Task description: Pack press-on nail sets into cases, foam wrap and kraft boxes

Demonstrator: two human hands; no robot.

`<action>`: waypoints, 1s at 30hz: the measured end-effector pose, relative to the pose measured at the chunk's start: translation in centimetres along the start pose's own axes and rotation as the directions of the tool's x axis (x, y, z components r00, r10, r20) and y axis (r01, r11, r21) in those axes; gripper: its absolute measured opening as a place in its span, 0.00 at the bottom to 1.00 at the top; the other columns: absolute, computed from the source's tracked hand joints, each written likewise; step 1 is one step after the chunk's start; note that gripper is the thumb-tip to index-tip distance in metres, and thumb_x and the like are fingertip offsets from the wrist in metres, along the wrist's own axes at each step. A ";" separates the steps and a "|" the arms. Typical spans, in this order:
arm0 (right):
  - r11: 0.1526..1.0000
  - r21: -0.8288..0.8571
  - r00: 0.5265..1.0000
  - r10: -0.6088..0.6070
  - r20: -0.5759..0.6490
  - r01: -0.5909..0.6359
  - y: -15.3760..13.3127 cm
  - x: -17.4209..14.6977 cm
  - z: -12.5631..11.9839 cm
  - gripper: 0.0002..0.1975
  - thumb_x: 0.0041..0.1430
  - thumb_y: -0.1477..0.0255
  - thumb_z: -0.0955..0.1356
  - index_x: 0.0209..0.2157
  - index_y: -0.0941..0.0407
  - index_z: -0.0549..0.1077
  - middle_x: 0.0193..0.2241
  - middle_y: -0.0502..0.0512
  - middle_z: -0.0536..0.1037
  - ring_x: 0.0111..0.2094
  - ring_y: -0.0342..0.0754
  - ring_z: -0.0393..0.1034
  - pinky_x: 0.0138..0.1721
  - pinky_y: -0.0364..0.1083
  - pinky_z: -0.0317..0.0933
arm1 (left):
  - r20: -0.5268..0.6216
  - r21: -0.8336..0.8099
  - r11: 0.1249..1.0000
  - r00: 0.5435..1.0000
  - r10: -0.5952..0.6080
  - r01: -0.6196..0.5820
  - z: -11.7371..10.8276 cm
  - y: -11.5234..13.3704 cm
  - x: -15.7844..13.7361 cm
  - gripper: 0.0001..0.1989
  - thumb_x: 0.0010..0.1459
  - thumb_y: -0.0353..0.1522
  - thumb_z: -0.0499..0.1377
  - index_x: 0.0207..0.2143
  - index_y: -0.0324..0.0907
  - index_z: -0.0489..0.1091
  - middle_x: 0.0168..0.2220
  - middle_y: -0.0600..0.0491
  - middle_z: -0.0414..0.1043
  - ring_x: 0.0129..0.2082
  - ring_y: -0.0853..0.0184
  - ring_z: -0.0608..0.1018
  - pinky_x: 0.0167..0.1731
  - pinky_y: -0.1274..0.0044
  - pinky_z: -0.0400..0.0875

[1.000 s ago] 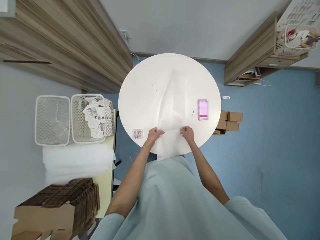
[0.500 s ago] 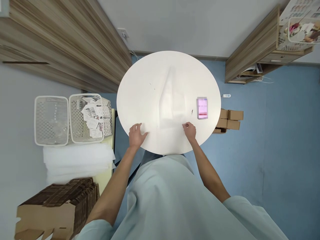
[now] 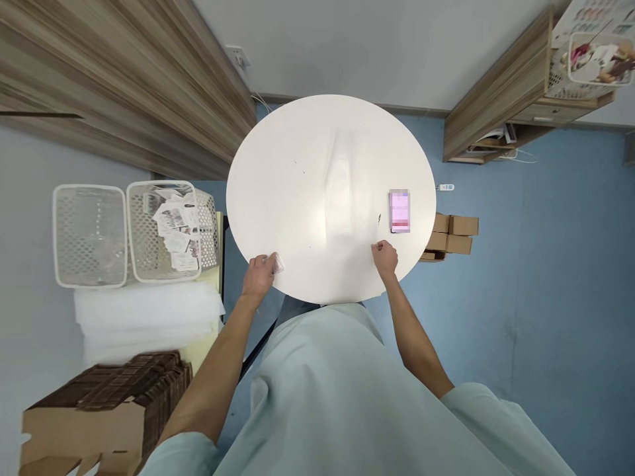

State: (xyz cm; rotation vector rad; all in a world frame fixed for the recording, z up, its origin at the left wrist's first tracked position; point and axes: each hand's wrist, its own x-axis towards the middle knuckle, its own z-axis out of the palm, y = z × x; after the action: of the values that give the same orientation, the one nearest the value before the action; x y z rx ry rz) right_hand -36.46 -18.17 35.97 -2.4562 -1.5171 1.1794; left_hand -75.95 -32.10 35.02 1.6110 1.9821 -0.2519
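A thin, translucent white sheet [image 3: 340, 192] lies over the middle of the white oval table [image 3: 272, 152], its outline faint against the top. My right hand [image 3: 385, 259] has its fingers pinched at what looks like the sheet's near right edge. At the table's near left edge, my left hand [image 3: 258, 277] closes on a small clear packet [image 3: 278, 264] with something darker inside, too small to make out. A phone [image 3: 399, 211] with a blurred pink screen rests on the right of the table, beyond my right hand.
Left of the table stand a white basket of printed cards and packets [image 3: 177, 228], another basket [image 3: 90, 238], stacked white sheets [image 3: 143, 314] and folded cardboard boxes [image 3: 84, 430]. Small brown boxes [image 3: 460, 235] sit past the table's right edge. A wooden cabinet [image 3: 501, 92] is at the back right.
My left hand has moved slightly left and nearer me, and a small clear packet now shows in its fingers. My right hand has shifted right, and the sheet's left edge has too.
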 end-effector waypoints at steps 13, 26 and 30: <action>0.990 -0.115 0.996 -0.090 -0.027 0.087 -0.4 1.0 1.2 0.08 0.74 0.69 0.64 0.40 0.52 0.75 0.40 0.57 0.83 0.38 0.53 0.76 0.38 0.47 0.61 | -0.110 -0.309 0.879 0.932 0.346 -0.363 2.0 13.9 0.2 0.36 0.58 0.25 0.61 0.69 0.42 0.65 0.69 0.37 0.66 0.69 0.43 0.68 0.68 0.54 0.64; 0.985 -0.075 0.988 -0.152 0.029 0.153 -3.8 3.4 2.8 0.08 0.76 0.63 0.66 0.47 0.52 0.73 0.42 0.58 0.84 0.43 0.55 0.77 0.43 0.49 0.64 | -0.029 -0.311 0.880 0.929 0.368 -0.358 5.3 16.0 1.4 0.40 0.53 0.20 0.56 0.69 0.41 0.66 0.68 0.37 0.68 0.70 0.45 0.67 0.67 0.54 0.66; 0.993 -0.029 0.991 -0.108 0.073 0.110 -0.9 1.4 2.6 0.13 0.74 0.58 0.69 0.50 0.52 0.73 0.43 0.58 0.85 0.45 0.56 0.78 0.44 0.49 0.65 | -0.044 -0.336 0.870 0.929 0.367 -0.360 6.7 15.5 1.1 0.41 0.53 0.19 0.54 0.70 0.41 0.64 0.69 0.39 0.66 0.73 0.47 0.63 0.70 0.53 0.63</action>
State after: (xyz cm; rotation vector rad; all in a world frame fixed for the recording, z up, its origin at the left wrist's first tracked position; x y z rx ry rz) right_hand -38.38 -17.55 33.63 -2.3407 -1.6789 1.2448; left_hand -59.41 -30.38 32.02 1.6961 1.5568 0.2102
